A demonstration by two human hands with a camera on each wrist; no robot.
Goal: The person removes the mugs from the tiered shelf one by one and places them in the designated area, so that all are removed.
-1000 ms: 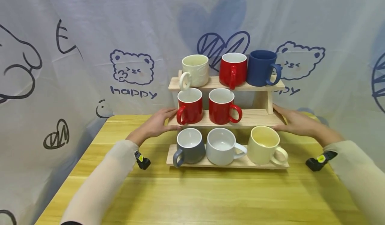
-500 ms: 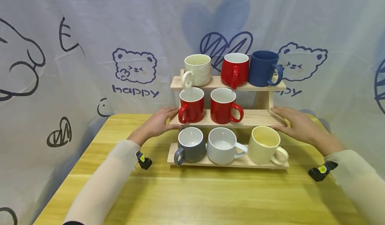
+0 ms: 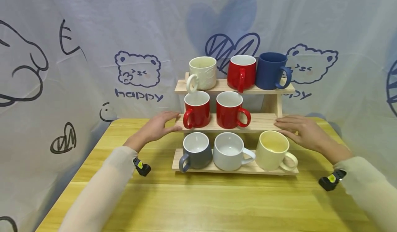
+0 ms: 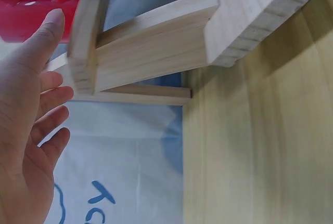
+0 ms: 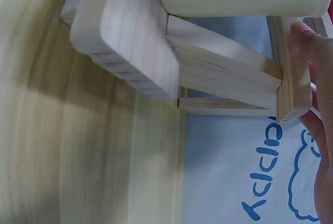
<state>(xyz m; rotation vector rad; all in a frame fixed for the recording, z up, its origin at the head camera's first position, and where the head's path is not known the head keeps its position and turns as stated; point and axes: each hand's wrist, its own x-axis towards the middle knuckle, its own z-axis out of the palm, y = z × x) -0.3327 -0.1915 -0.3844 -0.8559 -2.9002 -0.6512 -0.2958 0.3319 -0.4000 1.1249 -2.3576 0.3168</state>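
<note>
A three-tier wooden rack point(image 3: 262, 121) bears several mugs. My left hand point(image 3: 156, 127) is at the left end of its middle shelf, fingers loosely extended; in the left wrist view, the thumb and fingers lie beside the shelf end without gripping it. At the other end, my right hand point(image 3: 305, 132) rests its fingers on the same shelf, thumb by the front edge. Two red mugs, one left point(image 3: 198, 114) and one right point(image 3: 227, 116), stand on that tier. Below are a grey mug point(image 3: 200, 159), a white mug point(image 3: 227, 159) and a pale yellow mug point(image 3: 269, 154).
On the top shelf stand a cream mug point(image 3: 207, 74), a red mug point(image 3: 249, 75) and a navy mug point(image 3: 268, 75). The rack sits on a wooden table point(image 3: 211, 204). A printed curtain point(image 3: 173, 25) hangs behind it and at the left.
My left hand has drawn slightly left, off the shelf end. My right hand has shifted a little left and forward, its fingers now lying on top of the middle shelf. The mugs stay put.
</note>
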